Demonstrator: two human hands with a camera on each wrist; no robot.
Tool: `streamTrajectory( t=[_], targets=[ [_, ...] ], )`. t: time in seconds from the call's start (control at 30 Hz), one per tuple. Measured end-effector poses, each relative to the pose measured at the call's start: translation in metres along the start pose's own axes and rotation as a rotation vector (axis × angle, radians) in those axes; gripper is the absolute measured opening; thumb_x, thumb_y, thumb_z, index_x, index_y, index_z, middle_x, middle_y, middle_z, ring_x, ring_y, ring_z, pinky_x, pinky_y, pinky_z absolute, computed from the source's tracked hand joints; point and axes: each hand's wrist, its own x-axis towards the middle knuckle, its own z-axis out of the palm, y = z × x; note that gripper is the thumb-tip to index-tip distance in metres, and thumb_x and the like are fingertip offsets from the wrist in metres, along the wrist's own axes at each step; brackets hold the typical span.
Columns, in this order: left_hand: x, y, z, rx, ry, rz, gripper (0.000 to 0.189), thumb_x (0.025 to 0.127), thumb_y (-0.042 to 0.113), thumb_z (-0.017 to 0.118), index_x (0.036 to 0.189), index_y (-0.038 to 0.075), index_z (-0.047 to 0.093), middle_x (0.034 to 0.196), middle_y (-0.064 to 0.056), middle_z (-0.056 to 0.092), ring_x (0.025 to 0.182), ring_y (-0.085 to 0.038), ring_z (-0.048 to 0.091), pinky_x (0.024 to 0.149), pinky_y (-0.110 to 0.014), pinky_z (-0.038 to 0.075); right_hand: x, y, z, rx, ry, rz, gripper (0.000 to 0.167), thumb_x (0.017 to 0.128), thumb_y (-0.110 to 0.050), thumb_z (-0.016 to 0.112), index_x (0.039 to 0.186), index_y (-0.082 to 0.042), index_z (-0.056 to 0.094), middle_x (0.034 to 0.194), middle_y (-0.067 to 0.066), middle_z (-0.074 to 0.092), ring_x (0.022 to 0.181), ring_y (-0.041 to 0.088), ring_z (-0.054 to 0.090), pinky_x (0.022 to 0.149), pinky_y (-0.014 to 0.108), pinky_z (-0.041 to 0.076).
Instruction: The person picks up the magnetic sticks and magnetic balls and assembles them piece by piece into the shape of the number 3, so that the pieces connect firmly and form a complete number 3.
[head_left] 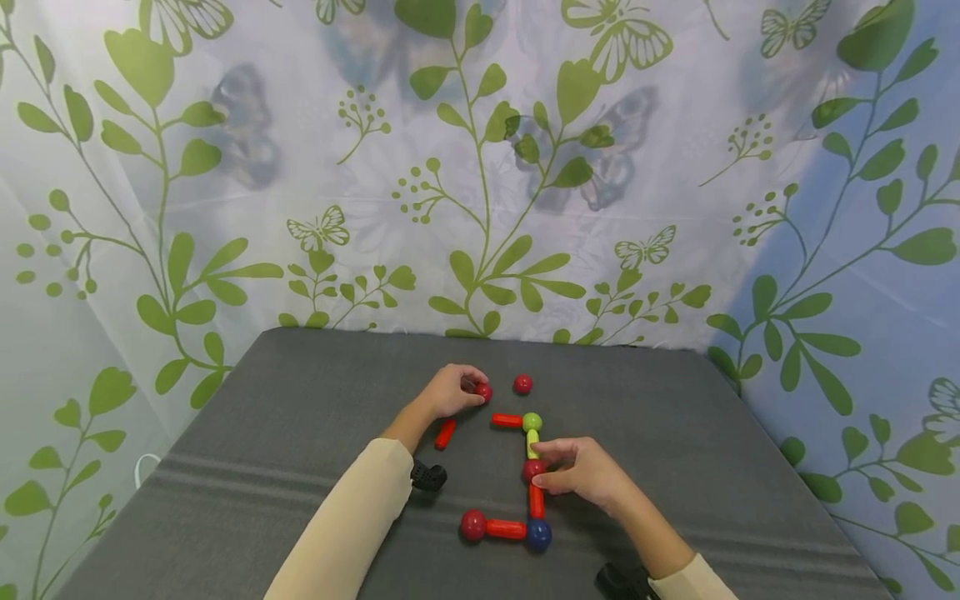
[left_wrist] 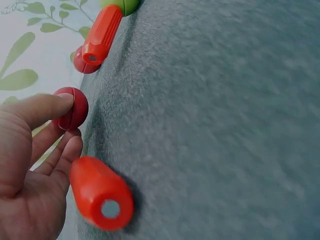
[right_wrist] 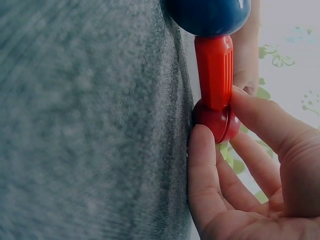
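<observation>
My left hand (head_left: 452, 390) pinches a red ball (left_wrist: 78, 109) between thumb and fingers at the far side of the table. Close by it lies a loose red rod (left_wrist: 102, 195) with a metal disc in its end. My right hand (head_left: 583, 471) grips the red ball (right_wrist: 216, 120) in the middle of a joined chain. From that ball a red rod (head_left: 536, 500) runs to a blue ball (head_left: 538, 534), and a yellow-green rod (head_left: 532, 444) to a green ball (head_left: 532, 422). Another red rod (head_left: 507, 421) points left from the green ball.
A second red ball (head_left: 522, 384) sits loose beyond the chain. At the near end, a red rod (head_left: 506, 529) joins the blue ball to a red ball (head_left: 473, 526). The grey cloth-covered table (head_left: 337, 517) ends at a leaf-patterned curtain (head_left: 510, 192).
</observation>
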Motion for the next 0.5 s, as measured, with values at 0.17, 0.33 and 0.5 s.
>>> streamTrajectory(
  t=[0.17,0.33,0.5],
  targets=[
    [-0.01,0.0,-0.003,0.023,-0.051,0.022,0.025,0.088,0.012,0.081,0.112,0.013,0.074,0.11,-0.004,0.072,0.098,-0.016,0.067,0.087,-0.034,0.056,0.0,-0.002,0.0,-0.001,0.001,0.004,0.057,0.079,-0.014,0.089,0.132,-0.004,0.068,0.119,0.014,0.07,0.084,0.019,0.071,0.077,0.036,0.062],
    [-0.018,0.001,-0.004,0.037,-0.091,0.046,0.024,0.088,0.012,0.082,0.111,0.013,0.075,0.108,-0.002,0.073,0.096,-0.014,0.068,0.087,-0.035,0.056,-0.001,-0.002,0.0,0.012,-0.008,-0.002,0.058,0.08,-0.012,0.087,0.133,-0.002,0.067,0.12,0.016,0.07,0.083,0.018,0.071,0.077,0.036,0.062],
    [-0.026,0.004,-0.006,0.051,-0.095,0.059,0.023,0.087,0.012,0.082,0.109,0.013,0.075,0.102,-0.001,0.074,0.092,-0.013,0.066,0.089,-0.036,0.056,-0.003,-0.001,0.001,0.021,-0.01,-0.011,0.058,0.081,-0.01,0.087,0.134,-0.001,0.066,0.122,0.017,0.069,0.086,0.018,0.072,0.077,0.037,0.062]
  ],
)
